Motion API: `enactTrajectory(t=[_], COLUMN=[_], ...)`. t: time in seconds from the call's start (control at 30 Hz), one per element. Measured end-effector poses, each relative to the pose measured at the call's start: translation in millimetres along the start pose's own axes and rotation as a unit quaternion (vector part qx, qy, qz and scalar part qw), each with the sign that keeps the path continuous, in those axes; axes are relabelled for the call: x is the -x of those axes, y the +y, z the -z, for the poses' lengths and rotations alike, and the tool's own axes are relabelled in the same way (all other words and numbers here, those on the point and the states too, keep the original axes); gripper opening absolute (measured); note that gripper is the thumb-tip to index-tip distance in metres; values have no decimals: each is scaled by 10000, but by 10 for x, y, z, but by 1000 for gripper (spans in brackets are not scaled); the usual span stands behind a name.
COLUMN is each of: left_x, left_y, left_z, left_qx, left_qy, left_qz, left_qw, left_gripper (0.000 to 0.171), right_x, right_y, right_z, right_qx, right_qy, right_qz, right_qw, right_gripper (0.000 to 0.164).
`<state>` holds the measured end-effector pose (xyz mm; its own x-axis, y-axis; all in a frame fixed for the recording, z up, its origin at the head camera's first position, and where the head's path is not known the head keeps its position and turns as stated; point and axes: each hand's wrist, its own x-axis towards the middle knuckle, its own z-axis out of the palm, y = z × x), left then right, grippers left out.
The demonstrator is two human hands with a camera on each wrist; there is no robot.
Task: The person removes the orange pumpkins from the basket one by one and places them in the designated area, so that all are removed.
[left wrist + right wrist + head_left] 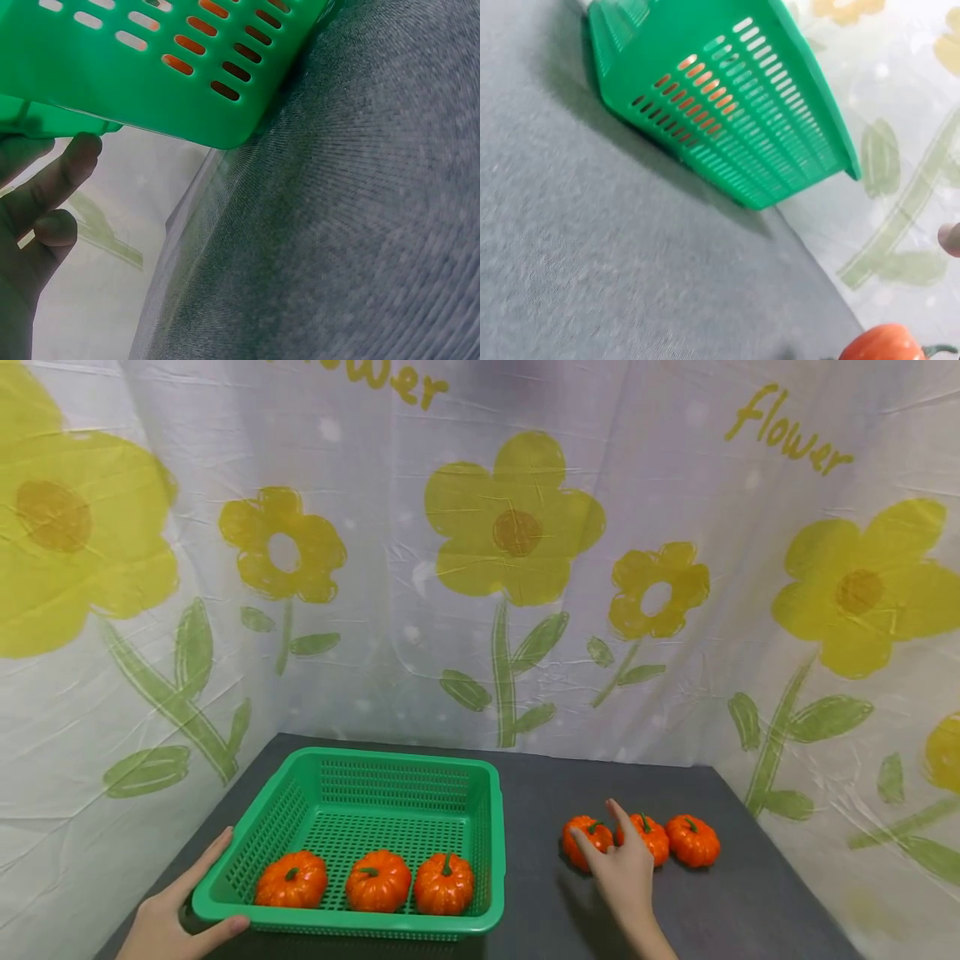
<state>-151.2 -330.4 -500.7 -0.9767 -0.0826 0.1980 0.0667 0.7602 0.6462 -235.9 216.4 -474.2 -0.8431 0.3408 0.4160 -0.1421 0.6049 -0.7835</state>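
A green plastic basket stands on the dark table, with three small orange pumpkins along its front side: a left one, a middle one and a right one. My left hand grips the basket's front left corner, fingers along the left rim and thumb at the front. In the left wrist view its fingers touch the rim from below. On the right, my right hand is spread over the nearest of three more pumpkins, thumb and index finger apart. It partly covers the second pumpkin.
The third loose pumpkin sits at the right end of the row. A pale curtain printed with yellow flowers hangs behind and beside the dark tabletop.
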Motion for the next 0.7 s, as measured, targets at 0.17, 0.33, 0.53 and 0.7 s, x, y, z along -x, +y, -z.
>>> enactTrajectory(t=[0.17, 0.33, 0.53, 0.7], left_x=[2, 8, 2, 8], left_y=[-2, 5, -1, -34], left_z=[-8, -8, -7, -41], left_qx=[55, 85, 97, 66], left_qy=[16, 34, 57, 298], left_qz=[28, 30, 24, -108], left_qw=[10000, 10000, 9999, 9995], left_gripper=[108, 108, 107, 104], right_x=[-34, -41, -43, -47], right_y=[-88, -204, -368, -504], right_z=[-55, -118, -194, -289], right_qx=[-235, -361, -600, -777], right_qy=[-39, -327, -653, -943], right_qz=[159, 61, 230, 528], right_qw=[9996, 9988, 9958, 9911], right_gripper=[79, 80, 81, 80])
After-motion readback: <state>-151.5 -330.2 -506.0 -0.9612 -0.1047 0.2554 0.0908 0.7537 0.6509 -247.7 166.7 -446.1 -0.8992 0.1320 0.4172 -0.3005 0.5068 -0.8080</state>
